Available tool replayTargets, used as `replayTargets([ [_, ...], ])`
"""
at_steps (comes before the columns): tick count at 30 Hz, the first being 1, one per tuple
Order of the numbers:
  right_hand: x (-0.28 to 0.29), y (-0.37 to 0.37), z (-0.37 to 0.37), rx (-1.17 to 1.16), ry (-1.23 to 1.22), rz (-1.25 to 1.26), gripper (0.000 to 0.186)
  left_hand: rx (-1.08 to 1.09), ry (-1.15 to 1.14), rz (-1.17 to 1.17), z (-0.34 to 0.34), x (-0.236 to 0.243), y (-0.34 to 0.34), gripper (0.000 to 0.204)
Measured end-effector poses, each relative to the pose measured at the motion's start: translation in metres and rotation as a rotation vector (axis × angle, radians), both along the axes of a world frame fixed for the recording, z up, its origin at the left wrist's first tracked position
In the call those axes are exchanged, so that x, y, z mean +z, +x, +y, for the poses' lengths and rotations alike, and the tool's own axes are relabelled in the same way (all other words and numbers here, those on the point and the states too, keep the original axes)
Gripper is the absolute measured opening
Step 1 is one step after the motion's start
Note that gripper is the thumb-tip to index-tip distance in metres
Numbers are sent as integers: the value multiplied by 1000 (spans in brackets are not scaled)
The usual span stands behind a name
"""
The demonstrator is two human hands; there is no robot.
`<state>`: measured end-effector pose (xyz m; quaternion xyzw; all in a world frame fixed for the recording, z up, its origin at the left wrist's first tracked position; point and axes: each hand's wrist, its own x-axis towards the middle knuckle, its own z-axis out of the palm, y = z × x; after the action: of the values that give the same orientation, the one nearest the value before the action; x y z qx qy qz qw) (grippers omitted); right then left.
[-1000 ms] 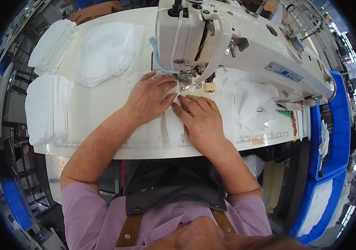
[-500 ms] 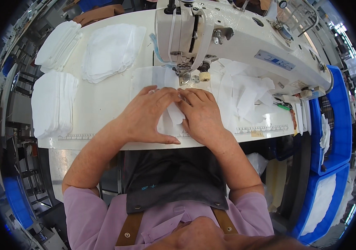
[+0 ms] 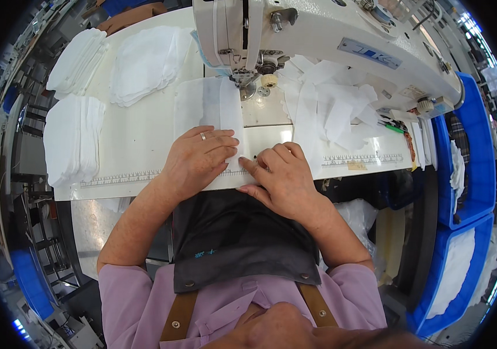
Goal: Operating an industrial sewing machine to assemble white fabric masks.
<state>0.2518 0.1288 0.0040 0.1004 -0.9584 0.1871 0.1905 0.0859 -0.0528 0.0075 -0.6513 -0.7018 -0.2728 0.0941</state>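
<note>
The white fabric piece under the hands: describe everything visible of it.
The white fabric piece is a thin, slightly sheer rectangular panel lying flat on the pale sewing table. Its far end sits beside the presser foot of the sewing machine; its near end reaches the table's front edge. The left hand presses flat on it, and the right hand touches its near right edge with its fingertips.

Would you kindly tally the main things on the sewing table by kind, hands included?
Sewing machine: 1
Neat stacks of white fabric pieces: 3
Loose heap of white pieces: 1
White piece under the hands: 1
Hands, left hand and right hand: 2
Total: 8
</note>
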Motion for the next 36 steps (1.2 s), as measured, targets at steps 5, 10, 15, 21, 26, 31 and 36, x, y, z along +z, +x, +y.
replayTargets([
  [5,-5,1,1,20,45,55,44,-5,-58,3,-2,-8,3,31],
  [10,-6,-1,1,29,40,56,44,-6,-63,38,-2,-11,4,32],
  [15,-4,0,2,31,44,41,44,-6,-62,56,-1,-12,6,34],
  [21,4,-4,7,61,36,0,42,-7,-48,37,-2,-13,4,32],
  [26,10,-14,12,45,-87,31,37,-30,-43,-96,-2,-1,3,29],
  [31,7,-19,12,116,1,-6,33,3,-139,-236,3,-11,-21,26],
  [36,14,-23,11,148,53,-13,31,81,-153,-32,17,-4,-40,44],
])
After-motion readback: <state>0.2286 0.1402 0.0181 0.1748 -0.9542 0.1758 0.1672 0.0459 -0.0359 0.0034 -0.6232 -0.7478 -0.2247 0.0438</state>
